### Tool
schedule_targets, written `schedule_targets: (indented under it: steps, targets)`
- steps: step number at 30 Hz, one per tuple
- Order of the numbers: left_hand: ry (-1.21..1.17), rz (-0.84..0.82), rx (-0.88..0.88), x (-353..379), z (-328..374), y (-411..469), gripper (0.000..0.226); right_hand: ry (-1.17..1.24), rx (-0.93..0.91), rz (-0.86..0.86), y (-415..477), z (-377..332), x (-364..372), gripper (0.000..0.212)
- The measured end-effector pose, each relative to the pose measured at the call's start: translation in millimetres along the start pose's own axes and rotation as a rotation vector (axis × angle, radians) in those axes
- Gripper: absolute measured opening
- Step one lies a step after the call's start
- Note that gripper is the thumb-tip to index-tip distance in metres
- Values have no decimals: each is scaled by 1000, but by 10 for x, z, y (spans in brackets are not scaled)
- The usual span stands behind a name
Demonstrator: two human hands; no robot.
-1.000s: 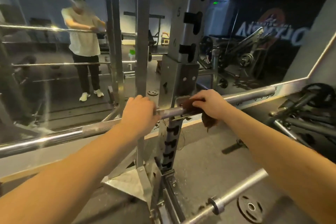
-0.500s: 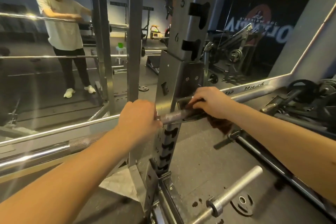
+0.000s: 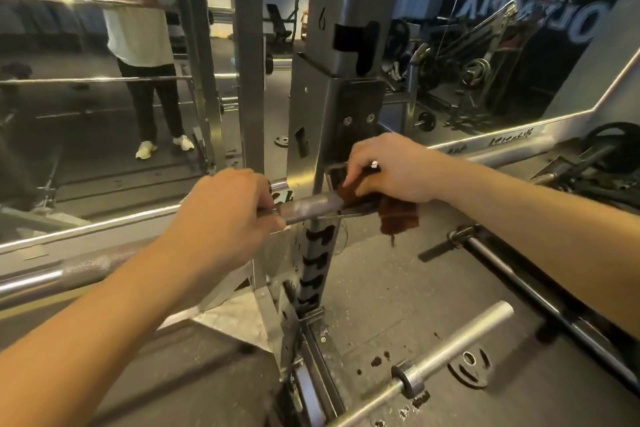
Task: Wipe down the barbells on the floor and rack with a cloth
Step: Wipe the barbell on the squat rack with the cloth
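Left hand [image 3: 225,215] is clenching its grip round the racked barbell [image 3: 311,205], on the knurling just left of the rack upright [image 3: 332,107]. Right hand [image 3: 391,170] is grasping the brown cloth [image 3: 398,217] in its grip, holding it against the same bar just right of the upright, cloth end hanging below. 2 more bars are lying on the floor [image 3: 381,288]: silver barbell [image 3: 457,343], black bar [image 3: 519,288].

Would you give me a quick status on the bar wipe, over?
Left hand grips bar. Right hand holds cloth on bar, at the hook. Hook may block the wipe.
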State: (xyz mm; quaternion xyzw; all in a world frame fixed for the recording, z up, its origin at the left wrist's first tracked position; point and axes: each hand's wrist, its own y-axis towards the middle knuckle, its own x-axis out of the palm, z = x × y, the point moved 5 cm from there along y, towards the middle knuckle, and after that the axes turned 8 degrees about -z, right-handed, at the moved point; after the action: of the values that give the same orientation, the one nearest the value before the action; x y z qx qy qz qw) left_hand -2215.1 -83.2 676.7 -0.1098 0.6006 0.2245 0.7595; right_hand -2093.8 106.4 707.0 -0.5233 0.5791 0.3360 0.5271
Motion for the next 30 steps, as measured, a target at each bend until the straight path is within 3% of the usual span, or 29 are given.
schedule_targets:
  steps: [3,8,12,18,23,28,30]
  targets:
    - [8,21,-9,8,2,-9,17,7,65,22,-43,211,-71,18]
    - [15,33,-20,20,22,-21,17,39,-147,-7,144,-236,104,14]
    - [19,58,-25,39,0,-43,17,-73,40,-60,-79,265,-125,23]
    - [24,90,-22,13,37,-85,19,10,-192,32,203,-511,166,15]
    - [115,97,-61,-55,-199,-253,36,-1,-72,25,29,-218,86,17]
    - [212,83,-84,-92,-348,-354,29,-47,-223,72,135,-724,307,22]
    - [199,94,-79,-70,-354,-351,28,-81,-142,62,100,-571,206,22]
